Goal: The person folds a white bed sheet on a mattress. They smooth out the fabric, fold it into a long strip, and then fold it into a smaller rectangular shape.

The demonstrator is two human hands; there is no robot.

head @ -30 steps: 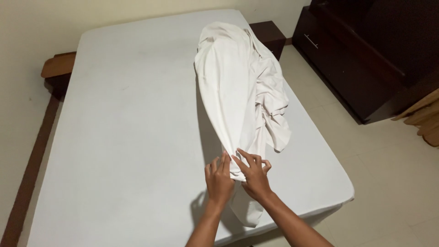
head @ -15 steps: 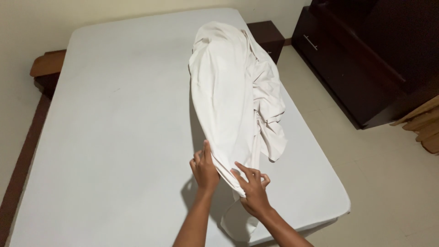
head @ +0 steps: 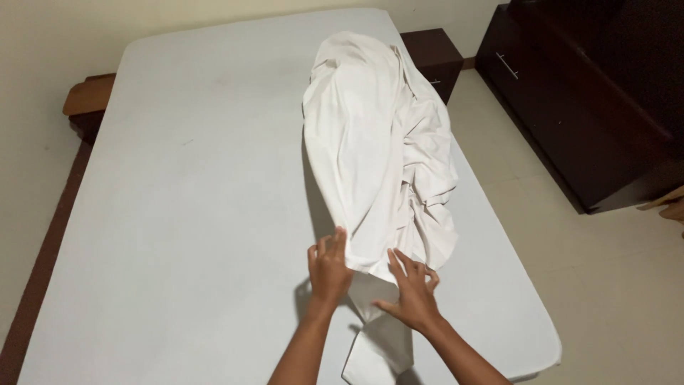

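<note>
Left hand (head: 329, 267) fingers (head: 335, 244) spread open and pointing away, flat against the near edge of the white sheet (head: 377, 164), touching the cloth, not gripping it. Right hand (head: 412, 291) fingers (head: 400, 264) also splayed, palm down, pressing on the narrow tail of the sheet just beside the left hand; thumb sticks out to the left over the cloth. Neither hand closed on anything.

Sheet is bunched in a long rumpled heap on the right half of the mattress (head: 185, 214), running from near the far end down to the hands, with a thin strip hanging over the near edge between the forearms. Mattress has a pale cover, sits on a wooden bed frame (head: 85, 96). Dark nightstand (head: 431, 57) at the far right corner, dark wardrobe (head: 591, 107) standing on the tiled floor (head: 605, 285) to the right.
</note>
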